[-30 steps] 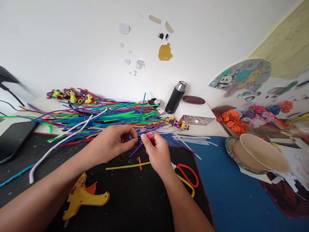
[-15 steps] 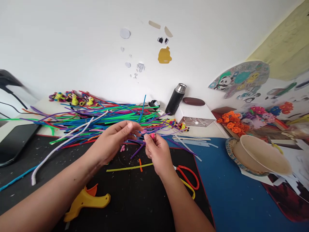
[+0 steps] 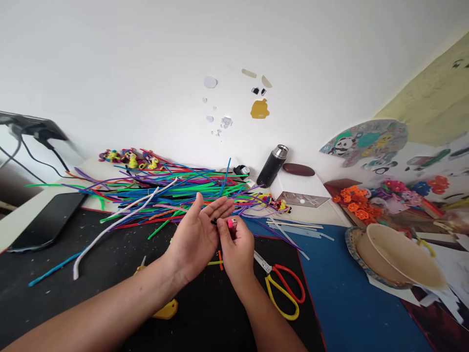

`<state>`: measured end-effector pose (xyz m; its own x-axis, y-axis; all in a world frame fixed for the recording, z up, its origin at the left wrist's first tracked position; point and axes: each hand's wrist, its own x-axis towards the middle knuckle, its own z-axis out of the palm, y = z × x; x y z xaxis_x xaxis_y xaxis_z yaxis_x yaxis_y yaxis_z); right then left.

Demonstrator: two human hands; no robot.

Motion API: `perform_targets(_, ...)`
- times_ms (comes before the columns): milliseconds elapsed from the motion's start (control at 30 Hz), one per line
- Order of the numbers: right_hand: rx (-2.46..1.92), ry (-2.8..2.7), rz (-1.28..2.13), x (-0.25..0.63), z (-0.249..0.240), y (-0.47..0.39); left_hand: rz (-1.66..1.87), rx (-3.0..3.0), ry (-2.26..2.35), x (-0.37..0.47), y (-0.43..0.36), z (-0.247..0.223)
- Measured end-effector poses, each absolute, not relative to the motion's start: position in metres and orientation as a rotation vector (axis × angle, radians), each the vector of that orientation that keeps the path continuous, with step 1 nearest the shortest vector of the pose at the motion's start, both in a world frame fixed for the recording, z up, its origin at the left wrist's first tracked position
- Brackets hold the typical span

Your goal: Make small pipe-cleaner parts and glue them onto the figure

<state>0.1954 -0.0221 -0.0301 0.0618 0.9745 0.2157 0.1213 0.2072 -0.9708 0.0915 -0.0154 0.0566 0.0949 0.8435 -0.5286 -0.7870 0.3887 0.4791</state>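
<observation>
My left hand [image 3: 196, 237] is turned palm up with its fingers stretched out and holds nothing. Right beside it, my right hand [image 3: 238, 247] pinches a small pink object with a silvery end [image 3: 230, 223]; its kind is too small to tell. A short dark tip shows by the right thumb, next to the left fingers. Under the hands, a yellow pipe cleaner [image 3: 213, 263] and a short orange piece [image 3: 220, 260] lie on the black mat, partly covered. Scissors [image 3: 284, 288] with one red and one yellow handle lie right of my right wrist. My left forearm hides most of a yellow glue gun [image 3: 166, 310].
Behind the hands spreads a big heap of coloured pipe cleaners [image 3: 176, 190]. A black thermos [image 3: 272, 166] stands by a white box [image 3: 304, 183]. A phone [image 3: 47, 222] lies at left, a beige bowl [image 3: 399, 259] at right. Small pipe-cleaner figures [image 3: 134, 159] lie at the back.
My left hand has turned from curled fingers to an open, upward palm. The right hand keeps its pinch. The camera view has tilted up, and more of the scissors shows.
</observation>
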Motion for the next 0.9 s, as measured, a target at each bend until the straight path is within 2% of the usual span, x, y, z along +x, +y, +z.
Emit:
perform_targets(400, -1.164, -1.698, 0.405, 0.194, -0.012, -0.026, 1.225, -0.074, 0.627, 0.077, -0.012, 0.051)
perform_targets(900, -0.989, -1.755, 0.606, 0.185, 0.002, -0.052, 1.269, -0.109, 0.413, 0.04, -0.022, 0.046)
